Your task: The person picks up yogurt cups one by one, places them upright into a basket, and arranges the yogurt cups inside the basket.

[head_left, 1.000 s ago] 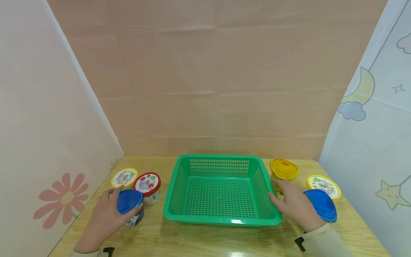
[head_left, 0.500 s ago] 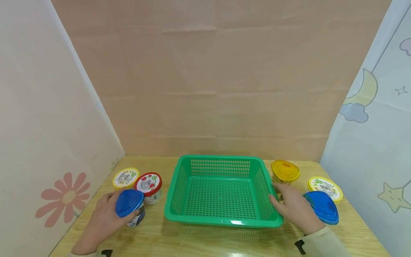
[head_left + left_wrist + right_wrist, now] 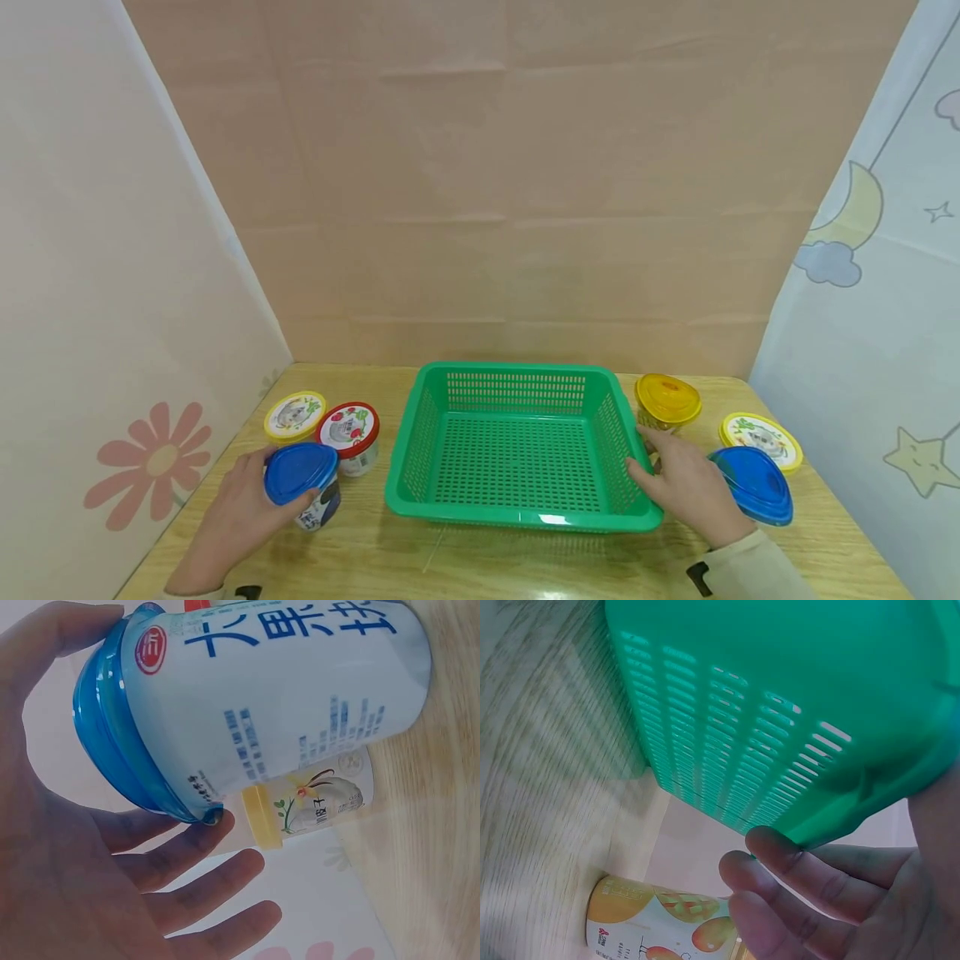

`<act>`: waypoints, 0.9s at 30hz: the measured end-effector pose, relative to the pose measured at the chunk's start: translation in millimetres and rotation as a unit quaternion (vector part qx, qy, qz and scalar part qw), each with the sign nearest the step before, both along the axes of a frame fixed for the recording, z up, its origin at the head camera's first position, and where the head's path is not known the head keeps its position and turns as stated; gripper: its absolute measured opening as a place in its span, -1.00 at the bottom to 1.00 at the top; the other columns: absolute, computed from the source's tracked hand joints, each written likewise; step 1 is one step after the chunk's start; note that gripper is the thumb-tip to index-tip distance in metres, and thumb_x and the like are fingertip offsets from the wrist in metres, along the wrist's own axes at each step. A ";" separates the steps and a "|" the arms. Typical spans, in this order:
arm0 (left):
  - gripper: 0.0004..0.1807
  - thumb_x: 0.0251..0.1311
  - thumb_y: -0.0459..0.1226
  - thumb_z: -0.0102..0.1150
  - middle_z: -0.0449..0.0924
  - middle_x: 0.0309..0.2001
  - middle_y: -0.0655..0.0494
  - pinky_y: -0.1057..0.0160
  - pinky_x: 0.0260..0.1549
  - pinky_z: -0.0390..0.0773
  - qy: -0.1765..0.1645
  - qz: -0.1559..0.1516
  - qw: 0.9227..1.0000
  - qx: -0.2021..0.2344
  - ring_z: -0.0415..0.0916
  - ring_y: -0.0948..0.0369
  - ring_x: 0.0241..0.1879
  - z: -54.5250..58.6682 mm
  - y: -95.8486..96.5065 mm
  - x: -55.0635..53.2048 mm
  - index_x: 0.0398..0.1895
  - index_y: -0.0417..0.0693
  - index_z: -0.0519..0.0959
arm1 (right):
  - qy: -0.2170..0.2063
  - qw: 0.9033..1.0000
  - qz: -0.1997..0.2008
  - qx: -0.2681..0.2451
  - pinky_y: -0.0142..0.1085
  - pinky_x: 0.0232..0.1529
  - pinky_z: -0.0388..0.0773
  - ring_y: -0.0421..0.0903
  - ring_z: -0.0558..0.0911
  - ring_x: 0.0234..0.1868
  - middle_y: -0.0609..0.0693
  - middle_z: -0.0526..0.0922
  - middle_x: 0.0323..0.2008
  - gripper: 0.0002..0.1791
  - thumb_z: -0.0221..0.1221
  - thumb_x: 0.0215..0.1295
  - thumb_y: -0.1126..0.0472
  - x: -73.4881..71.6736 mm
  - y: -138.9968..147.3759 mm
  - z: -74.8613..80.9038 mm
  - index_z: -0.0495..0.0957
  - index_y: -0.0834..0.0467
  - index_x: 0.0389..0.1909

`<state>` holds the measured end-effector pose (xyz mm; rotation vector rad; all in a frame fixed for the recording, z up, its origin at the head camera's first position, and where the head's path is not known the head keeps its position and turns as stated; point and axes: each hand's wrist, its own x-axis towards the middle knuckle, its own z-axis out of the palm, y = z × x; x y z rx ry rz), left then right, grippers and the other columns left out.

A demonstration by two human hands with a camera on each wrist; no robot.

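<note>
My left hand [image 3: 243,508] pinches a blue-lidded yogurt cup [image 3: 318,507] by its lid, with the thumb on one side and fingers on the other. In the left wrist view the white cup [image 3: 277,690] shows blue lettering, and the ring and little fingers stand off it. My right hand [image 3: 693,483] grips the right rim of a green plastic basket [image 3: 517,518], thumb over the rim. From the right wrist, the fingers of that hand [image 3: 840,892] curl under the rim outside the slotted wall [image 3: 727,735]. Nothing lies in the basket.
Left of the basket stand a yellow-lidded tub [image 3: 296,415] and a red-lidded tub [image 3: 348,429]. On its right are a yellow-lidded cup [image 3: 666,400], another yellow-lidded tub [image 3: 761,440] and a blue-lidded cup [image 3: 753,485]. Walls border the wooden table [image 3: 465,567] at back and sides.
The left fingers have shifted off the top of the lid to its side, and the cup has turned slightly, showing more of its printed body. The right hand has barely moved at the rim.
</note>
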<state>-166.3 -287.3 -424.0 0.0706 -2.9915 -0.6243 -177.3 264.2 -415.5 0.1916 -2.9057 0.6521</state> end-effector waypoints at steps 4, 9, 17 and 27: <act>0.17 0.05 0.30 0.32 0.31 0.15 -0.51 -0.32 -0.15 0.58 0.001 -0.001 1.000 0.007 0.38 -0.37 0.05 -0.2 -0.7 0.6 0.34 -0.51 0.14 | -0.001 1.000 0.001 0.001 -0.30 -0.56 0.49 -0.22 0.58 -0.44 0.13 0.70 -0.15 -0.36 0.29 0.29 0.06 -0.2 0.3 -0.4 0.46 0.39 0.25; 0.15 0.07 0.30 0.31 0.30 0.16 -0.50 -0.33 -0.15 0.57 0.013 -0.005 1.000 0.012 0.37 -0.37 0.05 -3.3 -1.8 1.7 0.33 -0.51 0.15 | -0.006 1.000 0.001 -0.002 -0.30 -0.56 0.49 -0.22 0.58 -0.44 0.12 0.70 -0.15 -0.34 0.29 0.30 0.04 -1.8 0.5 -0.4 0.44 0.40 0.27; 0.12 0.06 0.26 0.35 0.31 0.15 -0.50 -0.33 -0.16 0.58 0.036 -0.006 0.999 0.025 0.38 -0.37 0.04 -2.4 0.3 4.2 0.31 -0.51 0.17 | -0.005 1.000 -0.003 0.004 -0.30 -0.60 0.46 -0.23 0.56 -0.46 0.13 0.71 -0.15 -0.33 0.29 0.29 0.03 -1.5 0.5 0.0 0.45 0.40 0.26; -0.02 0.09 0.10 0.43 0.36 0.10 -0.43 -0.25 -0.25 0.63 0.089 -0.039 0.993 0.065 0.38 -0.33 0.03 18.4 12.8 8.5 0.29 -0.46 0.23 | -0.004 1.000 -0.007 -0.003 -0.31 -0.61 0.48 -0.22 0.60 -0.45 0.15 0.71 -0.12 -0.33 0.29 0.28 0.04 -1.1 0.0 -1.8 0.45 0.38 0.28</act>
